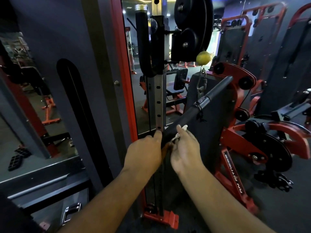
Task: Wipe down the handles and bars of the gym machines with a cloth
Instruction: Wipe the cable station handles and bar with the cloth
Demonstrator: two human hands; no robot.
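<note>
Bar (198,108): black padded cable attachment, running diagonally from lower-left near the hands up to the right, hung by a clip (201,84) under the pulley (193,22). Near end sits just beside the perforated upright (159,105).

Left hand (144,151) is wrapped around the near end of the bar, thumb up against it, steadying. Right hand (185,148) has its fingers curled on a small white cloth (180,130), pressed to the bar just above the left hand. Most of the cloth is hidden in the grip.

Step in hand, as I read it: wiping the lower grip section. Little of the bar looks covered yet; the upper half past the centre collar (201,101) is well apart from the cloth.

To do it well:
- keep left hand firm, since the bar hangs free and will likely swing under pressure
- wrap the cloth around the bar, not just on top, and twist while sliding up
- go past the collar to the far tip
- then swap grip and wipe the end the left hand covers
- the curved black handle (143,39) on the upright also needs a pass.
</note>
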